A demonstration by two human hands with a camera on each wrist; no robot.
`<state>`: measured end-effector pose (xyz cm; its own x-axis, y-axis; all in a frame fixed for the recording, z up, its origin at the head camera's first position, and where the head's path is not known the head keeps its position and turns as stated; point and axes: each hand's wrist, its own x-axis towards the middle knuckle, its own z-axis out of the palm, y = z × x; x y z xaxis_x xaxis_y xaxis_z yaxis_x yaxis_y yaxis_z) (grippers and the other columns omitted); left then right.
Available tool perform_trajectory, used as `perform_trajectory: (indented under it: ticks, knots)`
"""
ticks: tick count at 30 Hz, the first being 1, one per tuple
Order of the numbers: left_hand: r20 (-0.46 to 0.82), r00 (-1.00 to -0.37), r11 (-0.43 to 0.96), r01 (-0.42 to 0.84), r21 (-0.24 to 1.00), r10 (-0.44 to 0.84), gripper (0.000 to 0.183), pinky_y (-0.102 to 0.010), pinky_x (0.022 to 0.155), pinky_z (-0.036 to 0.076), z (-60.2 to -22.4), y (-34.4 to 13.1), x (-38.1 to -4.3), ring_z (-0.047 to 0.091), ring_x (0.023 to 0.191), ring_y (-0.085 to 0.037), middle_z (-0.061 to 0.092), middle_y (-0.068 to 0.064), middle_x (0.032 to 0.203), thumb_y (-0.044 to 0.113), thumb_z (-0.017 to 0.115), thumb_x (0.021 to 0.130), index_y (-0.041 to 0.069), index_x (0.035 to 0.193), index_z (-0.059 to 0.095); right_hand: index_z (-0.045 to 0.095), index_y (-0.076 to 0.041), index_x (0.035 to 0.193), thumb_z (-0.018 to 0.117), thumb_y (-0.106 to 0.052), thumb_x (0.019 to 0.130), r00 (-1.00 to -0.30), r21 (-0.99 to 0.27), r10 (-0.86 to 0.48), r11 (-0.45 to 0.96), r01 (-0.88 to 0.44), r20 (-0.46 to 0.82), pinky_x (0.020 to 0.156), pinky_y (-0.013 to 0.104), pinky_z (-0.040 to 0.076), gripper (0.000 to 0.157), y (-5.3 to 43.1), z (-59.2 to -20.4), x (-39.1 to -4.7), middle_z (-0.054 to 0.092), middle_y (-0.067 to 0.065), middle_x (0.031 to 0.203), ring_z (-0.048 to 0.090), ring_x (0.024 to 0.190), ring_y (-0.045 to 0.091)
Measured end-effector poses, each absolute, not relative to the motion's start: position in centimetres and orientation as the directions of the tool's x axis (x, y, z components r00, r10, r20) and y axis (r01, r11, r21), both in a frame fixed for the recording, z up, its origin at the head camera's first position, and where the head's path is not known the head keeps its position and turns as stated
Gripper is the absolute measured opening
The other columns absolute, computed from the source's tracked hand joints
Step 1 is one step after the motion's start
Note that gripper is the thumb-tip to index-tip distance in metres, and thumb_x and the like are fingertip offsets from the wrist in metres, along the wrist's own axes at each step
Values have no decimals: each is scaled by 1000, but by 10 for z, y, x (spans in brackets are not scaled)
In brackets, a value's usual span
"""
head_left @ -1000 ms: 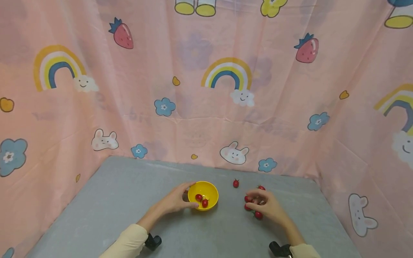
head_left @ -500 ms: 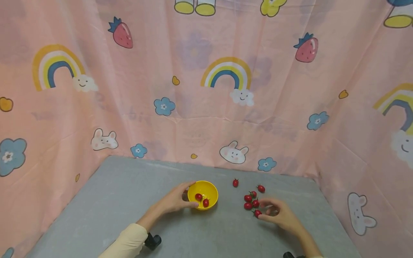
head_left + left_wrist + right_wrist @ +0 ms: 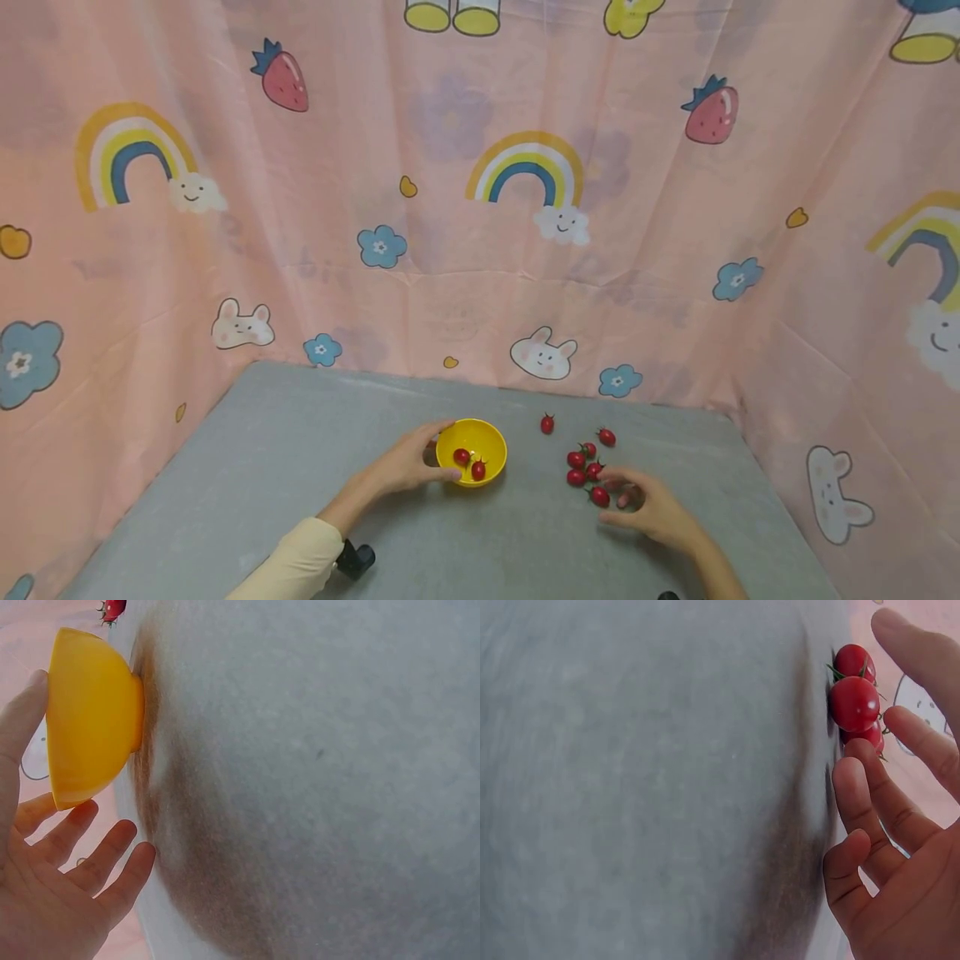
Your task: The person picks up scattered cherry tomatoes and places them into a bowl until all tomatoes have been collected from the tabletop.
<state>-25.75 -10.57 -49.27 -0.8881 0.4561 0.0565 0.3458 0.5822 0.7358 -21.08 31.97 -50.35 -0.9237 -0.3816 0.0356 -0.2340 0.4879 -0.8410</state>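
My left hand holds a small yellow bowl by its side, thumb and index finger at the rim. The left wrist view shows the bowl between that thumb and index finger, the other fingers spread below. Two red cherry tomatoes lie inside the bowl. To the right, my right hand hovers low with fingers apart, beside a loose group of cherry tomatoes. The nearest cherry tomato lies just left of its thumb and fingers. In the right wrist view, red tomatoes with green stems show beyond the fingertips.
Two more cherry tomatoes lie farther back, one tomato between bowl and group, another tomato behind the group. A grey table carries everything. Pink patterned cloth hangs along its back and sides.
My right hand has drawn back from over the tomatoes, right and toward me, and its fingers have spread. A tomato in the bowl has shifted slightly. The left hand stays on the bowl.
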Motion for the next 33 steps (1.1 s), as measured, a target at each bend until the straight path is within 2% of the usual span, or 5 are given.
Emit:
perform_trajectory:
  ticks: [15, 22, 33]
  knots:
    - [51, -886, 582, 345, 736, 460, 88, -52, 108, 41, -495, -106, -259, 53, 124, -31, 46, -14, 151, 43, 83, 84, 6, 153, 43, 70, 0, 117, 86, -20, 83, -968, -806, -252, 571, -153, 5, 70, 29, 52, 42, 309, -507, -213, 69, 9, 106, 61, 83, 21]
    - [46, -888, 587, 341, 734, 458, 88, -53, 107, 42, -495, -106, -259, 54, 123, -32, 46, -15, 151, 43, 83, 85, 6, 153, 43, 74, -4, 107, 85, -17, 83, -969, -795, -247, 587, -149, -2, 69, 28, 52, 29, 309, -509, -215, 70, 5, 102, 60, 83, 23]
    - [58, -880, 584, 362, 727, 472, 87, -53, 106, 43, -492, -105, -258, 55, 122, -34, 48, -17, 148, 40, 84, 85, 3, 152, 43, 74, -2, 103, 84, -14, 85, -964, -800, -258, 565, -202, 62, 69, 28, 53, 23, 309, -509, -215, 71, 5, 99, 62, 84, 18]
